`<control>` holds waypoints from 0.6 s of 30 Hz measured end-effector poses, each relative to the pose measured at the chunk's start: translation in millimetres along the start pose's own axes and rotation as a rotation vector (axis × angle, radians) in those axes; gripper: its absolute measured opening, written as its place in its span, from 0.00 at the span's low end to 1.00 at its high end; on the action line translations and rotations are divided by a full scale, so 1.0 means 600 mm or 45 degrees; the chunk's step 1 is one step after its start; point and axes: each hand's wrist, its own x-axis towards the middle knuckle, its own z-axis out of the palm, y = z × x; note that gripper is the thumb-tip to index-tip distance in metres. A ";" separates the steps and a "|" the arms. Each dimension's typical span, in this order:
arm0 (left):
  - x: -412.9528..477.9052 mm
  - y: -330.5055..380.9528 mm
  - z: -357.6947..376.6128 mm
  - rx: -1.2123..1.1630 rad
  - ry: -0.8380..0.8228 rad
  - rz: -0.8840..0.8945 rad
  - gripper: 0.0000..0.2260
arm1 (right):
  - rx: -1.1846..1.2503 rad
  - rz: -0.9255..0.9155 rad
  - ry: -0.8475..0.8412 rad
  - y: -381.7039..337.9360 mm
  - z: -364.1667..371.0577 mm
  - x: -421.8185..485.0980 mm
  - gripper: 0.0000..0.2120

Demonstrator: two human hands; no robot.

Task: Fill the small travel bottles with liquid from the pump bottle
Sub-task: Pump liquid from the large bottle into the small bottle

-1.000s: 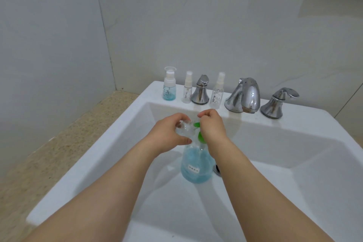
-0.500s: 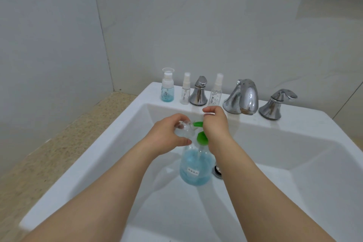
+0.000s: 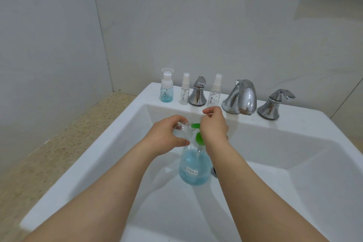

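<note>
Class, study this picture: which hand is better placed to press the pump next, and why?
Right. The right hand is directly over the green pump head of the pump bottle, while the left hand is busy holding the small clear bottle at its spout.

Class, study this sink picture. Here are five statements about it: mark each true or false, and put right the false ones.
1. The pump bottle stands inside the sink basin. True.
2. The left hand holds a small clear bottle at the green nozzle. True.
3. The pump bottle holds red liquid. False: the liquid is blue.
4. The right hand grips a tap handle. False: it is over the pump bottle's top, apart from the taps.
5. Five small bottles stand on the ledge behind the basin. False: there are three, a blue-filled bottle, a slim sprayer and a second sprayer.
</note>
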 end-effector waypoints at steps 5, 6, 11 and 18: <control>0.001 0.003 0.000 -0.020 0.005 0.022 0.22 | 0.070 0.008 -0.028 -0.001 0.005 0.010 0.16; 0.000 0.002 0.001 -0.012 0.005 0.023 0.22 | 0.064 0.026 -0.039 0.002 0.006 0.010 0.16; -0.002 -0.005 0.002 0.053 -0.007 0.018 0.22 | -0.073 0.063 -0.056 0.006 0.010 -0.002 0.18; 0.003 0.000 0.004 0.057 -0.013 0.045 0.22 | 0.139 0.038 -0.048 -0.004 0.006 0.000 0.15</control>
